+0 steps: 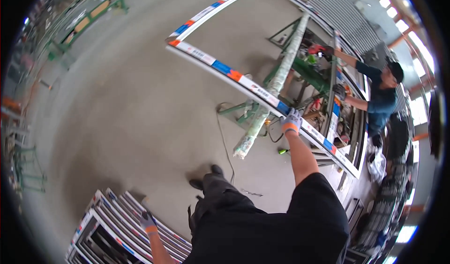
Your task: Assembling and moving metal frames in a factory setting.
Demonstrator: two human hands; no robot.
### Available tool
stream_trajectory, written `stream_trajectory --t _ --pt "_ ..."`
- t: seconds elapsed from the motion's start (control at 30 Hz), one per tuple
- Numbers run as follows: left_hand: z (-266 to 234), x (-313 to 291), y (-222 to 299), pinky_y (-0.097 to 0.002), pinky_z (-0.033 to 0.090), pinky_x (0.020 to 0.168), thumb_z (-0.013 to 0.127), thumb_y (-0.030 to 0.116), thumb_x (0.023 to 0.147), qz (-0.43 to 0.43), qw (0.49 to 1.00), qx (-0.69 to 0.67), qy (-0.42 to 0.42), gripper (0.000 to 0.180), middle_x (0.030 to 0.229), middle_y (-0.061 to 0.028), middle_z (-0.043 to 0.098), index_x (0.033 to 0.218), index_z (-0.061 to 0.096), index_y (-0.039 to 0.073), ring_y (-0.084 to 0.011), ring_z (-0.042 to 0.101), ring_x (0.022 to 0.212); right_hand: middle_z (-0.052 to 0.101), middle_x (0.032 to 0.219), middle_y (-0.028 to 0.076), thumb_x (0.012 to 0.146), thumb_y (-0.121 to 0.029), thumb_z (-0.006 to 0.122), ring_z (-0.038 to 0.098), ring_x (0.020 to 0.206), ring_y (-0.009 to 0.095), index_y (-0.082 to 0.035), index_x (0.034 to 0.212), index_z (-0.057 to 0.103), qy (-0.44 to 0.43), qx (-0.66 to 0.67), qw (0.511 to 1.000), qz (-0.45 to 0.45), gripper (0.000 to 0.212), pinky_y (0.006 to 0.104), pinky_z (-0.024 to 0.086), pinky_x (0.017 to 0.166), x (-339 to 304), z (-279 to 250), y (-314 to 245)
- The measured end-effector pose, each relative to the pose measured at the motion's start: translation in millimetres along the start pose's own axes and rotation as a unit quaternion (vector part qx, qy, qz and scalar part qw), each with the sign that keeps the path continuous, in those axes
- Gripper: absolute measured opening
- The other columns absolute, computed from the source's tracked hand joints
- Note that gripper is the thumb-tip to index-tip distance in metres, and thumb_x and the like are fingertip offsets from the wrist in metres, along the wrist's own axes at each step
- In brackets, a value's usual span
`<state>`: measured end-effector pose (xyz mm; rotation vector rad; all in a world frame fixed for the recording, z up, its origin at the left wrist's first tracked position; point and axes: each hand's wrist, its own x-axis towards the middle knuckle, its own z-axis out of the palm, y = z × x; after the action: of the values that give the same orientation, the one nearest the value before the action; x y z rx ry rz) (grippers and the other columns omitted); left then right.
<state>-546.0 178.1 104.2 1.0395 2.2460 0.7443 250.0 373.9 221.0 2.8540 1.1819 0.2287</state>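
Note:
My right hand (291, 122), in a grey glove with an orange cuff, is closed over the near edge of a large white window frame (225, 70) covered with blue, white and orange protective tape. The frame lies flat across a padded support bar (286, 65). Low on the left, my left hand (149, 222), gloved the same way, reaches down to a row of stacked frames (124, 226). Its fingers appear bent over the edge of one of these frames, though they are small and partly hidden.
Across the large frame, a co-worker (382, 93) in a dark cap holds a red tool (316, 49) and rests a gloved hand on a frame bar. Green trestles (309, 79) carry the bar and tools. A cable (225, 144) runs over the floor near my feet. Dark profiles (393, 193) are stacked at right.

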Motion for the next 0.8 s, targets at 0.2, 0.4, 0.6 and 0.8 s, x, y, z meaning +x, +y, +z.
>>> stream_trajectory --t 0.2,0.4,0.6,0.8 --pt "52 41 60 -0.0295 0.053 0.067 0.059 0.012 0.094 0.039 0.990 0.046 -0.125 0.013 0.080 -0.0079 0.069 0.096 0.068 0.002 -0.0158 0.065 0.070 0.049 0.133 0.016 0.078 -0.037 0.072 0.045 0.129 0.034 -0.004 0.131 0.047 -0.030 0.001 0.996 0.087 0.067 0.0468 0.041 0.105 10 0 -4" --pt "91 169 164 -0.0319 0.053 0.069 0.061 0.012 0.092 0.115 0.978 -0.046 -0.170 0.013 0.077 -0.0098 0.068 0.092 0.068 0.001 -0.0184 0.066 0.071 0.050 0.133 0.017 0.077 -0.025 0.069 0.044 0.132 0.033 -0.003 0.129 0.048 -0.032 -0.001 0.985 0.172 0.060 0.0488 0.037 0.107 10 -5 -34" --pt "122 323 200 -0.0343 0.053 0.062 0.060 0.008 0.091 -0.051 0.953 -0.201 -0.221 0.011 0.075 -0.0095 0.065 0.090 0.067 0.000 -0.0202 0.065 0.067 0.042 0.148 0.016 0.084 -0.019 0.056 0.037 0.140 0.032 -0.003 0.139 0.045 -0.050 0.023 0.959 0.277 0.059 0.0484 0.030 0.115 23 1 -33" --pt "112 454 171 -0.0458 0.040 0.044 0.048 0.023 0.088 -0.124 0.920 -0.188 -0.320 0.022 0.061 -0.0100 0.049 0.072 0.054 0.010 -0.0300 0.047 0.048 0.059 0.129 0.019 0.084 -0.023 0.057 0.054 0.123 0.035 -0.003 0.130 0.056 -0.067 0.122 0.939 0.315 0.050 0.0427 0.044 0.103 101 -1 -126"
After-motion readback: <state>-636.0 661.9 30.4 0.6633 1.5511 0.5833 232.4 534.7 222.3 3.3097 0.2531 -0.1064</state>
